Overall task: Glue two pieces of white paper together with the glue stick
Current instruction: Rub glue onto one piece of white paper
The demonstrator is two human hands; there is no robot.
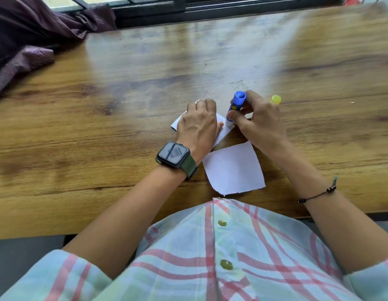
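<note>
- Head view: the left hand (198,124) lies flat with the fingers spread on the far white paper piece (223,131), I think to keep it from sliding on the wooden table (123,83).
- The right hand (257,120) is closed around the blue glue stick (235,107), tip down on this paper (the yellow cap (275,99) stands just behind).
- The second white paper piece (233,169) waits nearer the body, untouched.

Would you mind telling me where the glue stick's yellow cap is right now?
In the head view, the yellow cap stands on the wooden table just beyond the right hand, to the right of the blue glue stick that hand holds.
</note>
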